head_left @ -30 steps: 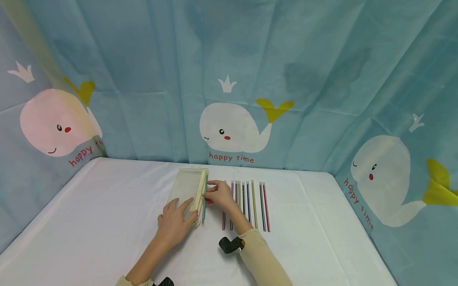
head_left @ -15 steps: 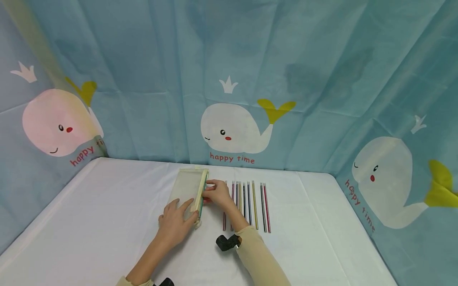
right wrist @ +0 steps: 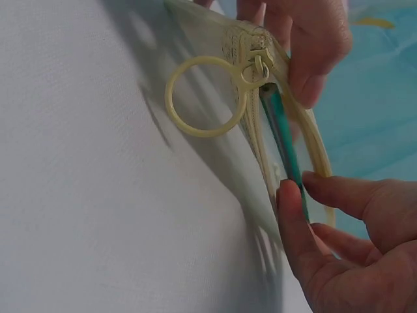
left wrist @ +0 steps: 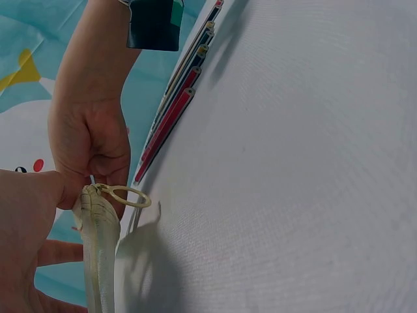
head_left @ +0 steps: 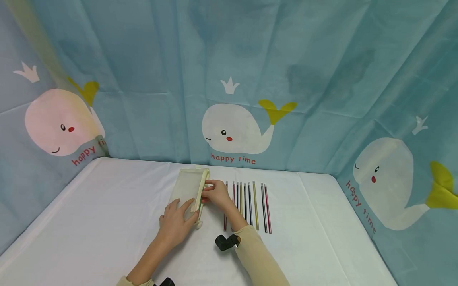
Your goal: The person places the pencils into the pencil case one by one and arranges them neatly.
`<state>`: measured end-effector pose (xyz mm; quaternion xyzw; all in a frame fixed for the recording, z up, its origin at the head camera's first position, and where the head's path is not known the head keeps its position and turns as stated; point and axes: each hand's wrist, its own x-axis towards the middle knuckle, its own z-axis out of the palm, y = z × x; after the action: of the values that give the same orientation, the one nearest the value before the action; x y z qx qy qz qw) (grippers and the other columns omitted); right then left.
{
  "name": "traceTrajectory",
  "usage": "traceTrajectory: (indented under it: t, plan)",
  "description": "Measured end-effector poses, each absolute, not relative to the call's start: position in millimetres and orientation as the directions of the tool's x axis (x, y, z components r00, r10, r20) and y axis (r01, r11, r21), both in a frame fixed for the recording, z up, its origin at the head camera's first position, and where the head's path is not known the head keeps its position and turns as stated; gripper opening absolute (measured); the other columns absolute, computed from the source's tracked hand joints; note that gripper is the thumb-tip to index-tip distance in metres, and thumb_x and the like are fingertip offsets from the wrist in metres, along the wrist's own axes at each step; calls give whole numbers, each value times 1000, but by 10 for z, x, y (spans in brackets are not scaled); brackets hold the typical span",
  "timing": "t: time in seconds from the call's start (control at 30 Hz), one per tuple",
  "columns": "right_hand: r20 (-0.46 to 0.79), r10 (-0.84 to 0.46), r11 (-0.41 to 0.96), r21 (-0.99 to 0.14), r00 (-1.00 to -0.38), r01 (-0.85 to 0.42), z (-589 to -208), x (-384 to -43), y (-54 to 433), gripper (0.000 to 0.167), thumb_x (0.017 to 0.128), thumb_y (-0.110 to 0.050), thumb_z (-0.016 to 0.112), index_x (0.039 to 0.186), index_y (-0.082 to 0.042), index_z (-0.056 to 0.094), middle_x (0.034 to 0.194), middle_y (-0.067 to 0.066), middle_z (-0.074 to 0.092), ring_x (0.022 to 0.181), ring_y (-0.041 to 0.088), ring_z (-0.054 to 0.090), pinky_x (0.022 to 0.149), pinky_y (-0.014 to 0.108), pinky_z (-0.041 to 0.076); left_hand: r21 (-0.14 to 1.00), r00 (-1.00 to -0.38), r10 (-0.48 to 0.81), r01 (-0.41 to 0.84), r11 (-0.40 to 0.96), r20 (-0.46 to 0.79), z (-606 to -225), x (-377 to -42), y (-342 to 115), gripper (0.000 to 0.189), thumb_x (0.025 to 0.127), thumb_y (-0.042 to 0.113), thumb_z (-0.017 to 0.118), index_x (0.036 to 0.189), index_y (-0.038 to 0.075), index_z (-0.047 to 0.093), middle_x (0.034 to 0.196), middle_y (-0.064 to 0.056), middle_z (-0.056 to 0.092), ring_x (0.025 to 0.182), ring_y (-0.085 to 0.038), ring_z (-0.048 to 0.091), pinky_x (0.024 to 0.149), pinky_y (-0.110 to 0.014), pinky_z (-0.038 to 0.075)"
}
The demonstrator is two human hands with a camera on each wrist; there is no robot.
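Observation:
A pale cream mesh zip pouch point(head_left: 187, 183) lies on the white table, its zipped side facing right. My left hand point(head_left: 174, 223) rests over the pouch with spread fingers; its thumb grips the upper lip of the opening near the front end. With thumb and fingertips my right hand point(head_left: 217, 194) pinches a teal pencil point(right wrist: 281, 130) at the opening. In the right wrist view the pencil lies lengthwise between the two zip edges, partly hidden by the fingers. A cream ring point(right wrist: 171, 104) hangs from the zip's near end.
Several striped pencils, among them a yellow pencil point(head_left: 255, 206) and a red pencil point(head_left: 268, 208), lie in a row right of the pouch, partly under the right forearm. A blue curtain point(head_left: 150, 119) with whales surrounds the table point(head_left: 89, 222) at the back and sides.
My right hand has moved the teal pencil leftward from beside the pouch into its opening; little of it shows in the head view now. My left hand stays on the pouch.

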<state>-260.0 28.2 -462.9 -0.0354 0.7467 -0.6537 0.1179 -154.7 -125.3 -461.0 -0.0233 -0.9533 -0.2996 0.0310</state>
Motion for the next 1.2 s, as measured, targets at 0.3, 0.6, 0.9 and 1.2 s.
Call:
traceTrajectory:
  t: [0.3,0.6,0.9,1.2]
  plan:
    - [-99,-200,177,-982,-975,63,-4651,-2569,464,46,95,5,71,139,12,60,107,24,75,79,30,78,70,33,64,539,-997,29,61,840,68,-4597,-1545,-1264,56,105,43,57,151,10,59,154,-39,41,142,-62,37,95,-82,39]
    - [-20,-130,306,-952,-991,-21,-4591,-2502,724,44,94,5,73,136,11,63,107,23,73,84,32,77,72,34,64,529,-997,33,66,846,71,-4582,-1549,-1262,56,104,44,58,150,12,60,153,-37,44,142,-60,39,94,-81,39]
    - [43,-54,409,-911,-998,-61,-4529,-2429,871,43,93,3,73,135,9,65,108,23,73,81,28,75,69,31,62,508,-996,25,66,859,88,-4598,-1565,-1251,56,102,46,58,148,14,62,150,-36,48,139,-59,42,91,-79,38]
    - [20,-15,484,-875,-1000,-25,-4546,-2384,876,44,91,-1,78,133,6,67,112,21,71,78,19,69,69,32,60,511,-997,36,66,857,68,-4598,-1570,-1249,56,103,45,59,149,14,61,151,-37,46,140,-60,41,91,-80,38]
